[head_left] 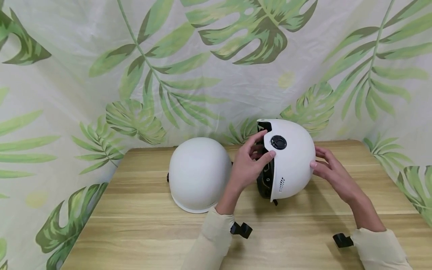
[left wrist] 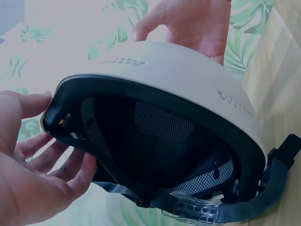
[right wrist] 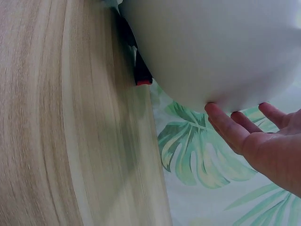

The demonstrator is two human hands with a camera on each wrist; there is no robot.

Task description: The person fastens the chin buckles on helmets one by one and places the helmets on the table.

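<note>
A white helmet (head_left: pixel 293 165) is tipped on its side between both hands, its opening facing left. A round black piece (head_left: pixel 278 142) sits on its shell. My left hand (head_left: pixel 246 167) pinches the rim, thumb outside and fingers at the inner edge. With its fingertips, my right hand (head_left: pixel 335 178) touches the rounded crown from the right. The left wrist view shows the dark padded liner (left wrist: pixel 164 122) and a chin strap (left wrist: pixel 254 207) with a clear plastic piece (left wrist: pixel 197 207). A black buckle end with red (right wrist: pixel 143 77) hangs near the table in the right wrist view.
A second white helmet (head_left: pixel 200 172) rests dome up on the wooden table (head_left: pixel 141 232), left of the left hand. Behind the table hangs a leaf-patterned cloth (head_left: pixel 189 93). Black camera mounts (head_left: pixel 241 230) stick out from both wrists.
</note>
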